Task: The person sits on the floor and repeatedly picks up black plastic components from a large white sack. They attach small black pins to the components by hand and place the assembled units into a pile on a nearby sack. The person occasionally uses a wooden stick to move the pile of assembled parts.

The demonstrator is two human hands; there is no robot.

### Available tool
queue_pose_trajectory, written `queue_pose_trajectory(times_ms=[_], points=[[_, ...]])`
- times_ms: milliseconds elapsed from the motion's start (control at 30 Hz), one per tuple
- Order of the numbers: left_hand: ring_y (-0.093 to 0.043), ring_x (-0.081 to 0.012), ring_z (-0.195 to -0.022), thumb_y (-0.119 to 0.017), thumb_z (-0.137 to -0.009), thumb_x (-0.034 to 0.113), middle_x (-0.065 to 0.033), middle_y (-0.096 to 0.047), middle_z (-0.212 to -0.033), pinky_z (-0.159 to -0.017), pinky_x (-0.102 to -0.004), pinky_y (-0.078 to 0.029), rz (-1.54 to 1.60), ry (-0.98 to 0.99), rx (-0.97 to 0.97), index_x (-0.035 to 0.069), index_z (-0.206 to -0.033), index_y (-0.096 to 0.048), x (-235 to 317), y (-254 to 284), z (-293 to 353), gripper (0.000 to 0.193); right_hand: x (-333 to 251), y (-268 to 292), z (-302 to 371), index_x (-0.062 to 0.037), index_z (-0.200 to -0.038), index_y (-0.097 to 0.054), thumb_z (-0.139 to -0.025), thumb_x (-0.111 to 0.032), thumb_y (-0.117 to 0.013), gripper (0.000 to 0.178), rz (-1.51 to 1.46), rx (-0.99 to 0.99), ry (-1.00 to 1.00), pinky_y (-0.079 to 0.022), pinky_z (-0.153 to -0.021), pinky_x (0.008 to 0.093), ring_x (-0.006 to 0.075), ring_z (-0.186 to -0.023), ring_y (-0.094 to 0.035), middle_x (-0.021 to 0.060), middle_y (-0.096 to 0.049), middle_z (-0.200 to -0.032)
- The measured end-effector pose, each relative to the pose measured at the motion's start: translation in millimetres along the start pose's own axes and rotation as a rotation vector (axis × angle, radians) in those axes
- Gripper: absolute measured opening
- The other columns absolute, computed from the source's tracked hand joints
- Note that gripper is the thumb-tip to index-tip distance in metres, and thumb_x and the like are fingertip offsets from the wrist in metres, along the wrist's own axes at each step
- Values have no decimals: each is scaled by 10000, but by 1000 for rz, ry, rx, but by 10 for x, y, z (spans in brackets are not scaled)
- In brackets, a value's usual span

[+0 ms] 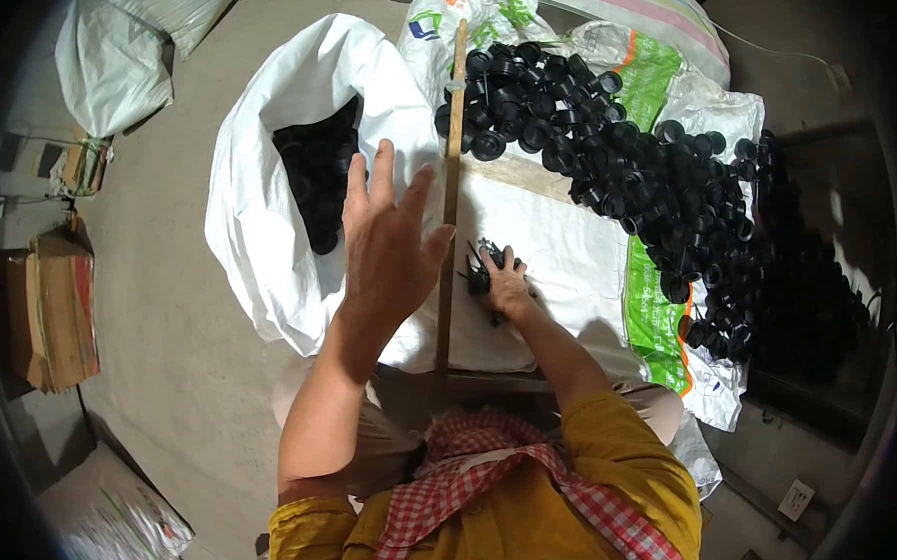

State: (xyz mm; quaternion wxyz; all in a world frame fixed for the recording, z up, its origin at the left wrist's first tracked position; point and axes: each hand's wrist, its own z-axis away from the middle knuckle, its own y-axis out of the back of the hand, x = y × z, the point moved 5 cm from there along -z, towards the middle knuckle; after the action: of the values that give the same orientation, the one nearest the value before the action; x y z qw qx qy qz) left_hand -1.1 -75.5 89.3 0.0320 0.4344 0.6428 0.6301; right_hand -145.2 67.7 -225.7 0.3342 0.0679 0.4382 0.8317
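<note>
My left hand (391, 227) is raised over the near rim of an open white woven sack (239, 211), its fingers spread and nothing in them. Black plastic parts (318, 174) lie inside that sack. On the white sheet (569, 275) to the right, my right hand (508, 286) reaches down with its fingers bent around a small clump of black plastic scraps (479, 279). Its fingertips partly cover the clump, and the scraps' exact shapes are too small to tell. Between my hands runs an upright-looking wooden strip (451, 200) along the sheet's left edge.
A large heap of black round plastic caps (614, 157) spreads over the far and right side, on green and white sacks (657, 329). Cardboard boxes (67, 313) stand at the left. Filled white sacks (112, 75) sit at the far left, and another sack (118, 511) at the near left.
</note>
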Motion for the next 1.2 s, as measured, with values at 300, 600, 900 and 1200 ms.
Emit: queue_pose_trajectory(times_ms=[300,600,900,1200], points=[[-282,-445,-1328,-736,-719,64,-239,-317,-1447,-1066,-479,-290,19,-69,12,50,-1234,-567,30,-74,-8,542,113,-199,211,-226,-1308,-495,-747,-197,-650,582,-102,145,-25,-447,-954,449,409,-1166,-468,225,-426,-1310],[-328,-487,-1287,-747,-673,8,-268,-351,-1411,-1032,-496,-338,10,-181,60,30,-1225,-555,28,-19,-23,585,426,164,257,17,-1088,-568,-710,10,-689,397,-1694,171,-162,-538,-636,306,191,-740,-641,99,-653,-860],[-288,-422,-1322,-695,-768,214,-268,-335,-1424,-1090,-467,-247,-24,-235,9,30,-1254,-551,-304,-329,-56,540,735,952,751,-21,-968,-590,-825,-181,-665,227,-2490,67,199,-568,-601,376,247,-668,-630,104,-639,-815],[-262,-423,-1342,-676,-813,274,-211,-293,-1475,-1099,-476,-234,-97,-249,-68,67,-1291,-534,-437,-579,-135,539,1729,2481,2514,-210,-1007,-586,-791,-134,-683,249,-2617,664,830,-546,-646,487,345,-880,-604,136,-606,-982]])
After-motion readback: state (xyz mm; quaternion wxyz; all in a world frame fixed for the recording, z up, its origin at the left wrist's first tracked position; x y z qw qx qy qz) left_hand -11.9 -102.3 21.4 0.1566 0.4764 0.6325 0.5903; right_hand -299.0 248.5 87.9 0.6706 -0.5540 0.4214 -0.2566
